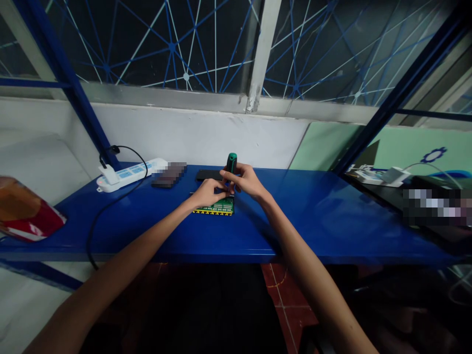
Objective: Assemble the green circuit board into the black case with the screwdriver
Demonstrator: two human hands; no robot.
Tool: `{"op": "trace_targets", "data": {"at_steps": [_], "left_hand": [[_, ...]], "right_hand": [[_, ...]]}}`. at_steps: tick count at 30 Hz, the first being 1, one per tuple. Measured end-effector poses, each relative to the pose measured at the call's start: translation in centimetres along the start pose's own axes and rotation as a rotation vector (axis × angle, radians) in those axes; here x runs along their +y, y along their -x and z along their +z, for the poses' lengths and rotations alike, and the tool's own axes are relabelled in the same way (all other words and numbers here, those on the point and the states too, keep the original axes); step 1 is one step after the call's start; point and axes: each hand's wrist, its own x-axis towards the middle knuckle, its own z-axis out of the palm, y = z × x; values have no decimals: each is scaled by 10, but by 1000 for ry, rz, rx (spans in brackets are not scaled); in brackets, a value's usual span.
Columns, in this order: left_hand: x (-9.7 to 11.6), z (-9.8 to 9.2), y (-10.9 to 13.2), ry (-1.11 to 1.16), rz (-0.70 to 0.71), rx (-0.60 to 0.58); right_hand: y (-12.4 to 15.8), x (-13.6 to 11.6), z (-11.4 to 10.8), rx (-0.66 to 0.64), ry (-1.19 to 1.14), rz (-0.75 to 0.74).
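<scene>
My right hand [246,180] is closed round a screwdriver [232,158] with a green and black handle, held upright. Its tip is hidden behind my fingers. Below lies a green circuit board [217,207] with a yellow and black toothed strip along its near edge, flat on the blue table [302,216]. My left hand [208,192] reaches over the board's far side, its fingers pinched together close to the screwdriver's lower end. What those fingers hold, if anything, cannot be made out. Just behind both hands is a flat black object [207,174], partly covered.
At the left back, a white power strip [129,175] has a plug and a black cable [96,221] that runs over the front edge. A blurred-out dark flat object [169,176] lies beside it. A red and orange package [27,211] stands far left; electronics [396,176] sit far right.
</scene>
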Motion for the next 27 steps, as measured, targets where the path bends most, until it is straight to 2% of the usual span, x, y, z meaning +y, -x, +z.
{"op": "trace_targets", "data": {"at_steps": [5, 11, 18, 24, 27], "left_hand": [[1, 0, -1, -44, -49, 53], [2, -4, 0, 50, 32, 2], [6, -3, -1, 8, -46, 53], [6, -2, 0, 32, 13, -4], [6, -3, -1, 18, -17, 27]], "right_hand": [[0, 1, -1, -4, 13, 1], [0, 1, 1, 39, -6, 2], [-1, 1, 1, 19, 3, 5], [0, 0, 2, 7, -3, 17], [0, 1, 1, 20, -5, 12]]}}
